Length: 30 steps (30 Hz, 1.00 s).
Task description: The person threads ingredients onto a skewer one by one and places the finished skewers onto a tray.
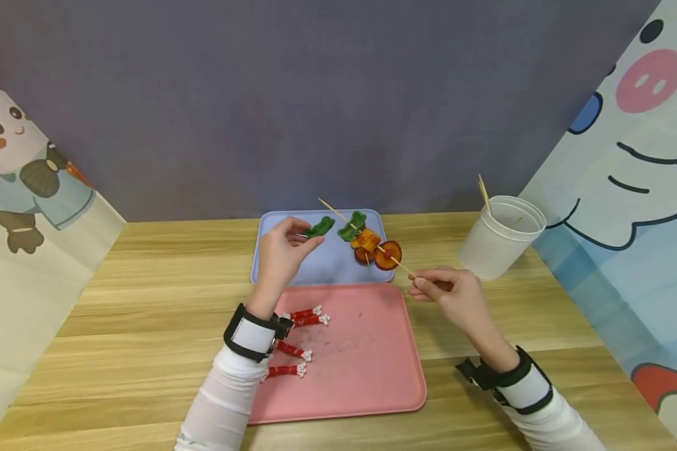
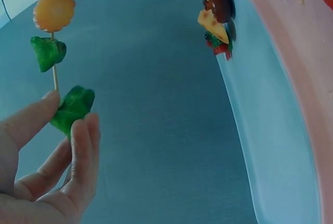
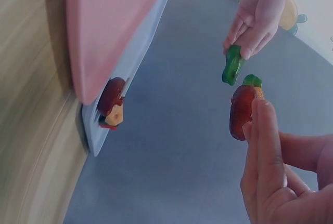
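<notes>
- Left hand (image 1: 282,247): thumb and fingers pinching a loose green piece (image 1: 320,227); it's near the pointed end of the skewer, but not on it.
- Right hand (image 1: 454,291): pinching the skewer (image 1: 405,268) by its lower end, stick tilted up and left toward the left hand.
- Threaded on it, from the right hand outward: brown-rimmed round piece (image 1: 387,255), yellow corn-like piece (image 1: 365,239), curled green leaf-like piece (image 1: 352,227). Bare tip past the last one.
- Both wrists: black-and-white strap, white sleeve below.
- Blue tray (image 1: 327,268) under the held skewer. Second loaded skewer lies on it at the right end; wrist views show its brown piece (image 3: 111,96), a yellow one (image 3: 115,115), some green and red.
- Pink tray (image 1: 367,382) just in front of the blue one. Four red pieces with white ends on its left part, partly behind the left forearm.
- White tub (image 1: 488,247) right of the trays, sticks (image 1: 484,193) standing in it.
- All on a wood-grain table (image 1: 163,300); grey panel behind, cartoon prints either side.
</notes>
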Motion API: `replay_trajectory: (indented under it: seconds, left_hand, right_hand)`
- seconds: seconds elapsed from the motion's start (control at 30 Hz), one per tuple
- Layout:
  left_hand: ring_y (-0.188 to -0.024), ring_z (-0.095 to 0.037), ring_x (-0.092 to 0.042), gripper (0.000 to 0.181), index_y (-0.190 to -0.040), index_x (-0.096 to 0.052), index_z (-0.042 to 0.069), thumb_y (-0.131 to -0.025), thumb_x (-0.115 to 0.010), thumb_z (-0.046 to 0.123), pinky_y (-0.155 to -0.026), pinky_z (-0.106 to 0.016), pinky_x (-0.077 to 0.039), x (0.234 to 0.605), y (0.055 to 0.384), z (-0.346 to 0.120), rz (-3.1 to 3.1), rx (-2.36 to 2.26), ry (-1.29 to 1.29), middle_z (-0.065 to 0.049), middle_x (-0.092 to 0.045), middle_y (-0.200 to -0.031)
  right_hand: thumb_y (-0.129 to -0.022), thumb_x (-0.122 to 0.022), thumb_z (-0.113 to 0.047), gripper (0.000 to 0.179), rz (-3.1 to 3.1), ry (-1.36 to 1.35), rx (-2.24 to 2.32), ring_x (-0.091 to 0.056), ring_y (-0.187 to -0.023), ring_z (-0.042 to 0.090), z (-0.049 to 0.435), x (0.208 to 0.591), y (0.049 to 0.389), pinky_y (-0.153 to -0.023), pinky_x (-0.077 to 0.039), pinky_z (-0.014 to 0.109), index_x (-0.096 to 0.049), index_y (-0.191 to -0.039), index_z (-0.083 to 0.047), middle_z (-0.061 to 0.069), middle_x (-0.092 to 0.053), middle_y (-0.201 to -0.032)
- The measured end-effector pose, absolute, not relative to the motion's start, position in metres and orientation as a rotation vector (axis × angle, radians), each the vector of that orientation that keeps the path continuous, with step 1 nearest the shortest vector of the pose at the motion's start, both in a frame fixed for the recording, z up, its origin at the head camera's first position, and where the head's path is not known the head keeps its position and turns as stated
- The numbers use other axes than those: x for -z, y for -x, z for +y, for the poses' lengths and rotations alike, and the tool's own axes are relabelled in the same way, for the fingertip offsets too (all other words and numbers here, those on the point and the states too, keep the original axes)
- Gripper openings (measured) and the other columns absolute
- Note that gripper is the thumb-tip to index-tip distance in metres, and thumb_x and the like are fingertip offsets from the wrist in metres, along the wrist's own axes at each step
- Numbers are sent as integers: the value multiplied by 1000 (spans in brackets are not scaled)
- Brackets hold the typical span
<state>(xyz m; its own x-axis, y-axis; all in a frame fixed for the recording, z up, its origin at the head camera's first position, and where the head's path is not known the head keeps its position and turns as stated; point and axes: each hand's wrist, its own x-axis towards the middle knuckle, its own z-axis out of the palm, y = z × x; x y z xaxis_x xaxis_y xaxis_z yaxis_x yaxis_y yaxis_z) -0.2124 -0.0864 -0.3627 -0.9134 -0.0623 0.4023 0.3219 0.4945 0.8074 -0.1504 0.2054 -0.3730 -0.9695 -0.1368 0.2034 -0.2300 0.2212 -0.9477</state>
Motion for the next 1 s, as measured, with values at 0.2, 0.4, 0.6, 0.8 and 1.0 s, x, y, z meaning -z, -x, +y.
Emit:
replay_trajectory:
  seconds: [0.2,0.4,0.6,0.8,1.0]
  left_hand:
    - [-75,-16,-64,37,-98,-66,2,-74,-75,29,-69,-34,-56,362,215,-90,-2217,1500,185,-12,-68,-92]
    - [-74,-18,-65,36,-95,-67,0,-74,-75,28,-69,-38,-56,364,219,-97,-2076,1564,158,-15,-68,-91]
    - [-75,-14,-65,37,-97,-67,1,-74,-75,29,-69,-32,-56,362,219,-102,-2030,1511,109,-13,-69,-91]
    - [-74,-15,-65,36,-97,-67,-1,-74,-75,26,-66,-21,-54,360,220,-105,-1997,1510,93,-13,-69,-91]
    - [-73,-13,-65,36,-96,-67,-1,-74,-76,25,-65,-18,-53,361,220,-106,-1994,1509,101,-13,-69,-90]
  right_hand:
    - [-84,-60,2,22,-2404,-358,-1874,-68,-70,25,201,372,148,-63,-56,29,-63,-100,17,34,-61,-91]
    - [-84,-61,2,21,-2426,-331,-1875,-68,-70,24,197,372,144,-62,-56,30,-64,-99,16,32,-59,-87]
    - [-84,-60,1,21,-2448,-350,-1877,-67,-71,28,196,371,141,-62,-56,31,-64,-99,15,33,-59,-87]
    - [-83,-61,2,19,-2446,-380,-1874,-67,-72,32,194,372,139,-62,-56,31,-65,-98,15,30,-61,-84]
    - [-83,-62,2,18,-2457,-384,-1843,-68,-69,24,194,374,139,-61,-56,36,-66,-96,14,28,-60,-81]
